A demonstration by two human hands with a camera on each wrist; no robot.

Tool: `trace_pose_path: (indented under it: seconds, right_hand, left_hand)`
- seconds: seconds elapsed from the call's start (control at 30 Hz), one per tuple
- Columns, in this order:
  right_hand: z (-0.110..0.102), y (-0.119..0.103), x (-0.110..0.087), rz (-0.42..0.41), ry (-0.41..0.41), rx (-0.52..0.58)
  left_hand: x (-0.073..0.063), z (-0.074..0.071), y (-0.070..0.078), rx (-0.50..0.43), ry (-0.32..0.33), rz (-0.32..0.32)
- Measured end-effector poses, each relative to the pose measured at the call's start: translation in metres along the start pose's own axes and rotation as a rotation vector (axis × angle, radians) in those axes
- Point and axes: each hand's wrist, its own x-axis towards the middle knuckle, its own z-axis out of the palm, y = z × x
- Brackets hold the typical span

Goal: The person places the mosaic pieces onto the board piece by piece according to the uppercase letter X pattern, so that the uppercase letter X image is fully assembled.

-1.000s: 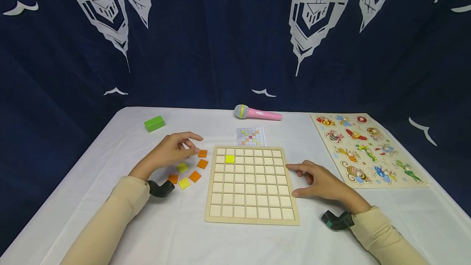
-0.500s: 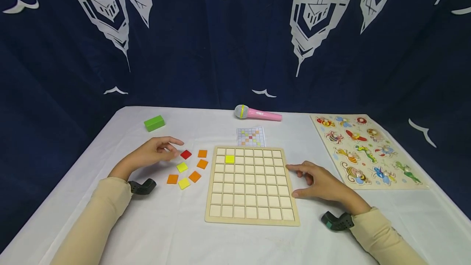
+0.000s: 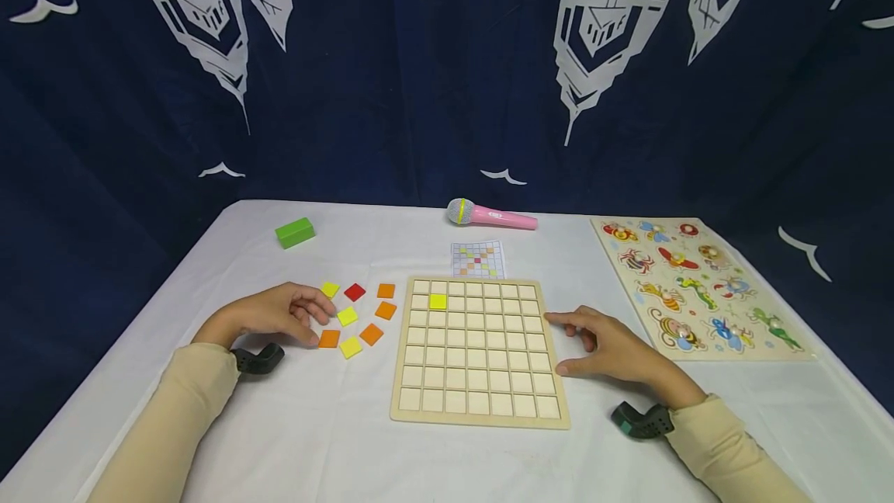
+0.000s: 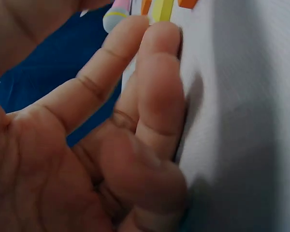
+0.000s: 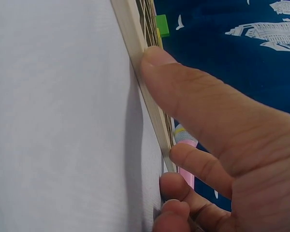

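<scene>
My left hand (image 3: 272,313) rests low over the table, left of a loose group of small square tiles. In the left wrist view its fingers are loosely bent with nothing between them. Its thumb tip lies beside an orange tile (image 3: 329,339); its fingertips are near a yellow tile (image 3: 347,317). A red tile (image 3: 355,292) and another yellow tile (image 3: 330,289) lie just beyond. My right hand (image 3: 608,344) touches the right edge of a wooden grid board (image 3: 482,420) with thumb and index finger. One yellow tile (image 3: 438,301) sits in the board's second row.
A printed pattern card (image 3: 478,260) lies behind the board, with a pink toy microphone (image 3: 499,216) farther back. A green block (image 3: 295,233) stands at the back left. An insect picture puzzle (image 3: 687,286) lies at the right.
My left hand has moved left and towards me, away from the upper tiles. The red tile and a yellow tile beside it have come into view. My right hand has stayed at the board.
</scene>
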Motion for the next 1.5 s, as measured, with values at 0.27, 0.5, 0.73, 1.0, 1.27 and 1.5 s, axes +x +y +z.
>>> trace_pose_path:
  seconds: [0.27, 0.5, 0.73, 1.0, 1.27, 1.5]
  right_hand:
    - [0.000, 0.000, 0.000, -0.005, -0.004, 0.003]
    - [0.001, 0.001, 0.000, -0.002, -0.006, 0.009]
    - [0.002, 0.002, 0.000, -0.002, -0.004, 0.007]
    - [0.002, 0.004, -0.002, -0.007, 0.000, -0.001]
    - [0.001, 0.002, -0.002, -0.023, 0.006, -0.009]
    - [0.001, 0.001, -0.001, -0.022, 0.003, -0.008]
  left_hand:
    - [-0.002, 0.012, 0.004, 0.140, 0.046, -0.023]
    - [-0.002, 0.016, 0.005, 0.208, 0.085, -0.022]
    - [-0.001, 0.016, 0.003, 0.213, 0.097, -0.007]
    - [-0.001, 0.014, 0.004, 0.197, 0.095, 0.039]
    - [-0.003, 0.007, 0.014, 0.196, 0.203, 0.144]
    - [-0.005, 0.013, 0.028, 0.164, 0.247, 0.161]
